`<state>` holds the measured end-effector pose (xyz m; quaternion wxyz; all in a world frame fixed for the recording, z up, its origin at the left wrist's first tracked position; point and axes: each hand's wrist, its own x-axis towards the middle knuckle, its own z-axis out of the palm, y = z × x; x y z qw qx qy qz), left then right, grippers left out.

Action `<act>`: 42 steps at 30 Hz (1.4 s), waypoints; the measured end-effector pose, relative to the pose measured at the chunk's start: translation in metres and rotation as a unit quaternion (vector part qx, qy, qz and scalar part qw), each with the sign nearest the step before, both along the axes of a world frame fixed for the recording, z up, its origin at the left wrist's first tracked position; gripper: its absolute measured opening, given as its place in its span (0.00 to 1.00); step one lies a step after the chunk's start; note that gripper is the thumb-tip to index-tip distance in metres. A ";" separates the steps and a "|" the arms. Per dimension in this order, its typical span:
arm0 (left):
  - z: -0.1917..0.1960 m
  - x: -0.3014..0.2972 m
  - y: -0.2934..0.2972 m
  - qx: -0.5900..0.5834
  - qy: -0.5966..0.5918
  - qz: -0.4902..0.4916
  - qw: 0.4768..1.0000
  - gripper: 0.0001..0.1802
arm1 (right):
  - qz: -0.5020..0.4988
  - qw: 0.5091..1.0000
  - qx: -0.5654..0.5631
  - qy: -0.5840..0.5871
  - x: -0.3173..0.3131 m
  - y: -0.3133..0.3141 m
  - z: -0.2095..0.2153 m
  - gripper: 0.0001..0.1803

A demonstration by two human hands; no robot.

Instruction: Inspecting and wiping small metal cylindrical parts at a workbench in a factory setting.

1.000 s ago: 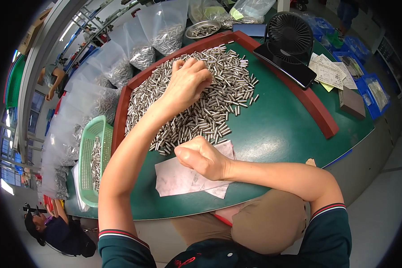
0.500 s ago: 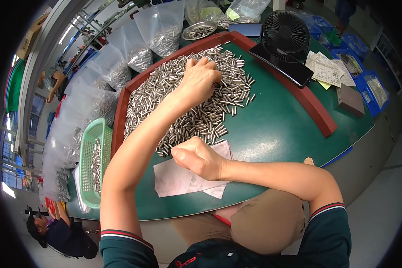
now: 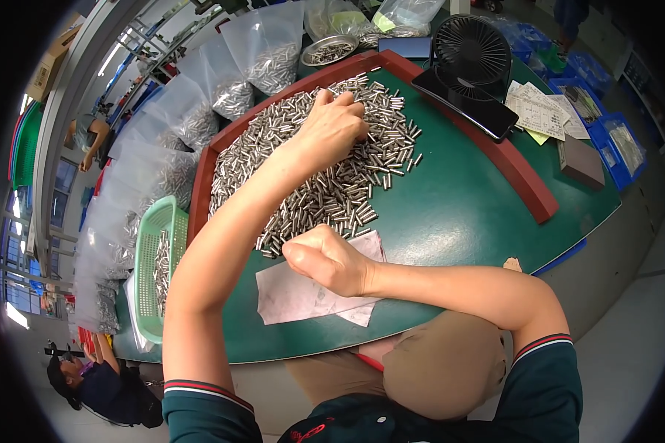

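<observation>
A broad heap of short, shiny metal pins (image 3: 273, 140) lies on a green tabletop (image 3: 436, 221). My left hand (image 3: 331, 131) is over the middle of the heap with its fingers bent down among the pins. Its fingertips are hidden, so what they grip cannot be made out. Nearer to me, my right hand (image 3: 329, 262) is closed in a fist at the heap's front edge, above a stained pinkish cloth (image 3: 288, 295). Whatever the fist holds is hidden.
A red-brown rail (image 3: 521, 181) borders the heap. At left stand a green basket (image 3: 174, 221) with pins and several clear bags (image 3: 270, 52) of pins. A fan (image 3: 471, 48), a phone (image 3: 469, 107) and papers (image 3: 536, 111) lie right. Other people (image 3: 107, 391) are at far left.
My left hand has shifted very slightly over the pins, its fingers curling a little differently. My right fist stays in place.
</observation>
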<state>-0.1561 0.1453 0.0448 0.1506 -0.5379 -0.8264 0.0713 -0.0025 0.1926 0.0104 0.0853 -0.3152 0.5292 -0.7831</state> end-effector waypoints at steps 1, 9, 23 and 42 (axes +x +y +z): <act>0.000 -0.001 0.000 0.000 -0.001 0.000 1.000 0.05 | 0.000 1.000 0.000 -0.003 0.000 0.000 0.000 0.19; -0.002 0.000 0.003 0.001 0.030 -0.044 0.999 0.03 | -0.005 1.000 -0.004 0.009 -0.001 -0.001 0.000 0.19; -0.001 -0.001 -0.010 0.071 -0.011 -0.018 0.997 0.03 | -0.002 1.000 -0.005 0.006 -0.001 -0.001 0.000 0.19; 0.042 0.158 -0.168 0.379 -0.280 0.264 0.842 0.03 | -0.037 0.995 0.095 0.022 -0.003 0.003 0.007 0.22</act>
